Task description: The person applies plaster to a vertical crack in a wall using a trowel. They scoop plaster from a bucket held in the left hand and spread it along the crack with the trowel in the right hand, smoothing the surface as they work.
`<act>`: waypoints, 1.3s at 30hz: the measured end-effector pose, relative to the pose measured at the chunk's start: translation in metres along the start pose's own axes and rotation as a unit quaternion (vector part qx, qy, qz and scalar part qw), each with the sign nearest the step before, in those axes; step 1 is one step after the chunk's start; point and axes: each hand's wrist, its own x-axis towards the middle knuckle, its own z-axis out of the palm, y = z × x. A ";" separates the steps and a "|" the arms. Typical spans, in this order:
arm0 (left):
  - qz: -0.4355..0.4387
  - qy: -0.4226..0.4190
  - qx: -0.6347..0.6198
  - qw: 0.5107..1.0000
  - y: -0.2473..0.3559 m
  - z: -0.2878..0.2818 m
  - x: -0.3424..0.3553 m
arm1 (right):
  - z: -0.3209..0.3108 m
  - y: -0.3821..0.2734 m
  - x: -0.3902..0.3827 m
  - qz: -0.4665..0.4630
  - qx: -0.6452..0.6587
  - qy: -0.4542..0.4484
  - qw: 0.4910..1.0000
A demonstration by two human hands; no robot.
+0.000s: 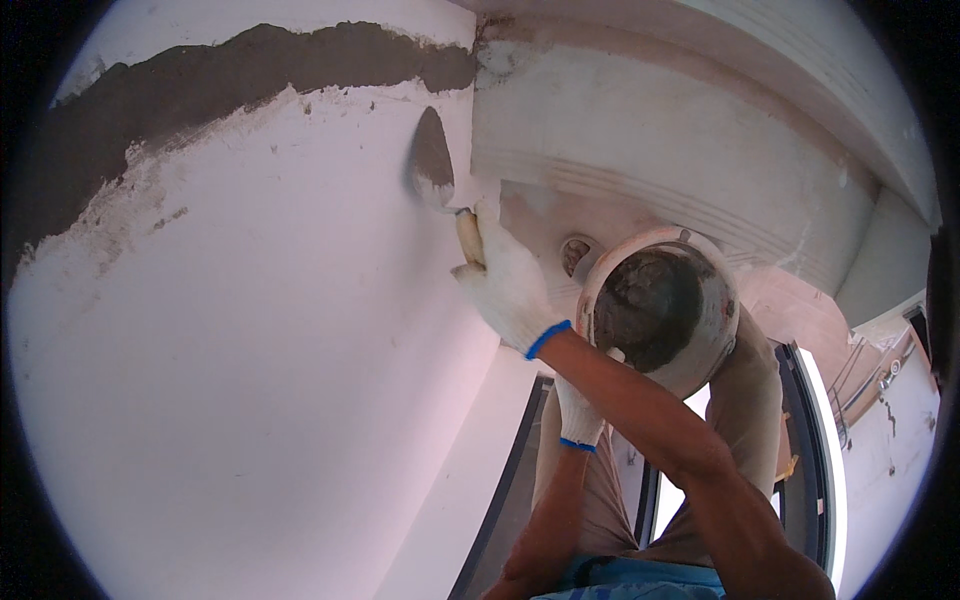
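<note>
My right hand (510, 285), in a white knit glove with a blue cuff, is closed round the wooden handle of a trowel (433, 150). Grey mortar coats much of the blade, which is close to the white wall (250, 330), just below a band of wet grey mortar (250, 60). I cannot tell whether the blade touches the wall. My left hand (578, 412), gloved the same way, grips the near left side of a bucket (720, 335); my right forearm crosses in front and hides part of it. Grey mortar (645, 300) lies inside the bucket.
The white wall meets a grey plastered surface (640, 120) at a corner. A round pipe opening (577, 255) is beside the bucket. My legs (755, 390) are below it, with a dark window frame (800, 430) to the right. Cracked plaster (890, 430) shows at the far right.
</note>
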 end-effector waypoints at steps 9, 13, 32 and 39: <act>0.063 0.003 0.246 0.967 0.091 0.041 -0.011 | -0.012 -0.026 0.045 -0.027 0.010 0.043 0.999; 0.058 0.057 0.060 0.995 0.035 0.017 -0.007 | 0.010 -0.020 0.038 -0.057 -0.025 0.054 0.997; 0.041 0.003 0.073 0.997 0.056 0.035 -0.011 | 0.003 -0.009 0.008 -0.022 0.004 0.014 1.000; 0.000 0.027 0.211 0.977 0.081 0.037 -0.009 | -0.021 0.006 0.024 0.020 -0.001 0.053 0.998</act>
